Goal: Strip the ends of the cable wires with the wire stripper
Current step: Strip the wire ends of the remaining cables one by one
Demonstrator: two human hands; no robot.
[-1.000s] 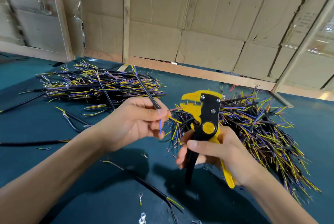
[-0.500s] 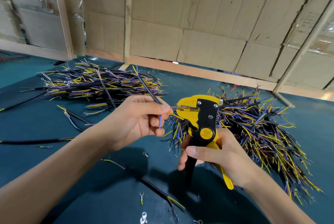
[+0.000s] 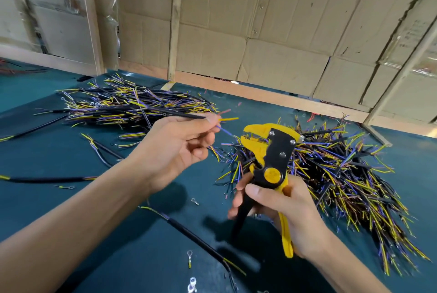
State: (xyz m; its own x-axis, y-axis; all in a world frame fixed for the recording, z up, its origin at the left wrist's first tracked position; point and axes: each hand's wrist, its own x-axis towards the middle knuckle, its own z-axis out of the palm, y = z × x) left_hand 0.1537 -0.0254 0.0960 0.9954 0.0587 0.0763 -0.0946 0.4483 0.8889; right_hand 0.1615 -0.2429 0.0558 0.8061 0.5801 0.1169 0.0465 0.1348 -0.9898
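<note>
Left hand [image 3: 175,148]: thumb and forefinger pinched on black cable [image 3: 175,112] right at the end of its sheath, remaining fingers loosely curled beneath. Cable held mid-air above teal table [image 3: 71,198], between the two heaps. Three cores fanned from the pinch: yellow wire [image 3: 228,118], pinkish one above (blurred), blue wire [image 3: 224,130] pointed at the stripper's mouth.

Right hand [image 3: 281,207]: wrapped round the handles of wire stripper [image 3: 268,150], jaws up, handles spread.

Handling, as judged: light, limp cable; thin, springy cores, easily kinked. Best pinched close behind the core being stripped, as here. Stripper rigid, best gripped low on both handles.

Unclear: blue tip reaching the jaws or just short of them (motion blur); bare copper anywhere. Far end of cable lost against left pile [image 3: 132,108]. Right pile [image 3: 343,174] partly behind the stripper.
</note>
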